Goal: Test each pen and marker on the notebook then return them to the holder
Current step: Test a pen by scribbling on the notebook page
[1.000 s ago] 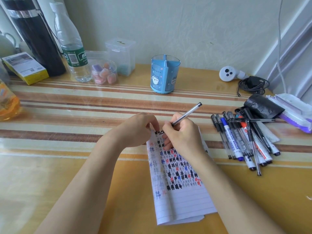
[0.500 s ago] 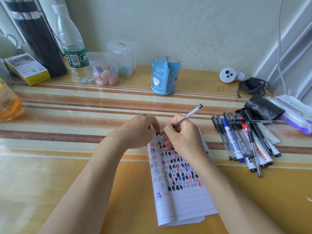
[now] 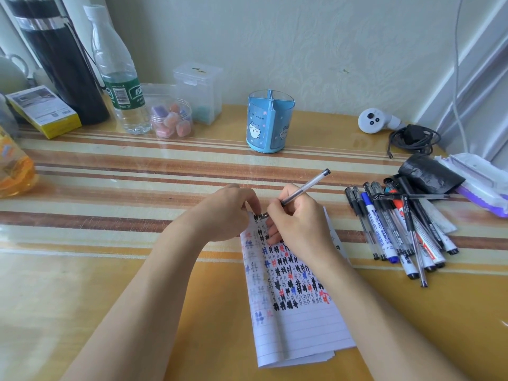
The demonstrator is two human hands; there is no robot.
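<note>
A lined notebook lies open on the table, its upper half covered with black, red and blue hash marks. My right hand grips a clear-barrelled pen with its tip down at the page's top edge. My left hand pinches the notebook's top left corner with its fingertips. The blue pen holder stands empty at the back, well beyond both hands. A pile of pens and markers lies to the right of the notebook.
At the back left stand a black flask, a water bottle, a yellow box and clear containers. An orange bottle sits at the left edge. A white device, coiled cable, black pouch and wipes pack occupy the right.
Both hands stay at the top of the notebook; the pen shifts only slightly as it marks the page. The camera view has drifted a little.
</note>
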